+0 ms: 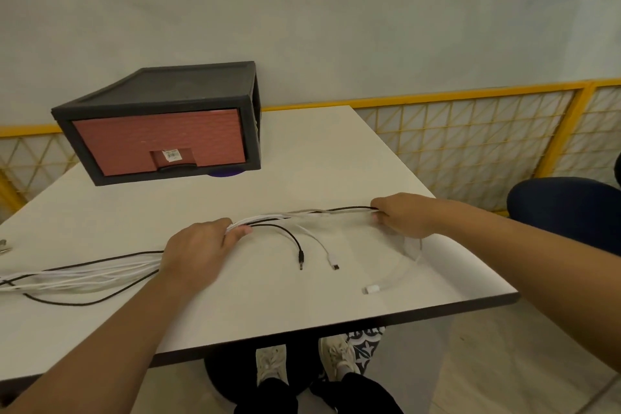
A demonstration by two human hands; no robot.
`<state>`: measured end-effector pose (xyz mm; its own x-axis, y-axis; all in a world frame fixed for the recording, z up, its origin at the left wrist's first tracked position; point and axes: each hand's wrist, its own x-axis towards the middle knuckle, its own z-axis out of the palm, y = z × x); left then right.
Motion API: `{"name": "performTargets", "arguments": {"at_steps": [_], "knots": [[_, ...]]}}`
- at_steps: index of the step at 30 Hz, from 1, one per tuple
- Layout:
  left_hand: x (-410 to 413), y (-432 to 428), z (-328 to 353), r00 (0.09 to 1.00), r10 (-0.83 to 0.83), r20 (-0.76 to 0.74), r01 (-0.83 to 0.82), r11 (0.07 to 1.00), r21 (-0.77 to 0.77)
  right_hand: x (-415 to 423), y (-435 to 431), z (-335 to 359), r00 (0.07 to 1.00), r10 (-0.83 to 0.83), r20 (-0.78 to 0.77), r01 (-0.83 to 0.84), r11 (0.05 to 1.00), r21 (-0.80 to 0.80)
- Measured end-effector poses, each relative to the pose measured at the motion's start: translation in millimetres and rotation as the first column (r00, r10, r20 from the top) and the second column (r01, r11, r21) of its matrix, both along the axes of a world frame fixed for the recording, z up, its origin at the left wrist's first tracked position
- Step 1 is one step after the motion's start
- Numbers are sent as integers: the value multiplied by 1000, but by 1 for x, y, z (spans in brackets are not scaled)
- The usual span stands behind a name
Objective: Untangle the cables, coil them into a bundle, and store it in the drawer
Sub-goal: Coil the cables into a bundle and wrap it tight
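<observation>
The left hand (198, 250) and right hand (403, 215) each grasp the cables (302, 213) on the table (336, 151), pulling them straight to coil; the drawer (161, 141) sits closed behind.

**Cables drawn into one strand, drawer shut**

White and black cables (302, 213) run together across the tabletop (336, 151), with loose lengths trailing left. A black plug (301, 260) and a white plug (334, 265) lie free. Behind, well apart, the red drawer (158, 141) sits closed in its black case (188, 84).
</observation>
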<state>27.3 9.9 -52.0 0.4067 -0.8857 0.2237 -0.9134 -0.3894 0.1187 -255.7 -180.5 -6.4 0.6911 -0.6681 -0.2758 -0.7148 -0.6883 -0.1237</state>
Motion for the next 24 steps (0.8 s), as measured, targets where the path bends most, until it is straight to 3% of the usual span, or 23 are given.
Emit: {"name": "performTargets", "arguments": {"at_steps": [3, 8, 11, 14, 19, 24], "knots": [[6, 4, 1, 995, -80, -62, 81, 997, 13, 8, 16, 18, 993, 4, -115, -15, 996, -92], [-13, 1, 15, 971, -95, -219, 99, 995, 9, 63, 71, 34, 960, 268, 81, -239, 934, -264], [-29, -3, 22, 940, -124, -319, 123, 992, -23, 105, 100, 24, 934, 354, 42, -320, 884, -340], [-34, -1, 30, 912, -142, -384, 126, 990, -66, 125, 106, 11, 937, 348, 16, -305, 842, -446], [-37, -1, 38, 904, -236, -358, 201, 971, -131, 129, 109, 6, 864, 464, 196, -293, 780, -553], [-40, -6, 43, 905, -273, -328, 244, 961, -127, 121, 99, 14, 849, 528, -15, -442, 696, -566]]}}
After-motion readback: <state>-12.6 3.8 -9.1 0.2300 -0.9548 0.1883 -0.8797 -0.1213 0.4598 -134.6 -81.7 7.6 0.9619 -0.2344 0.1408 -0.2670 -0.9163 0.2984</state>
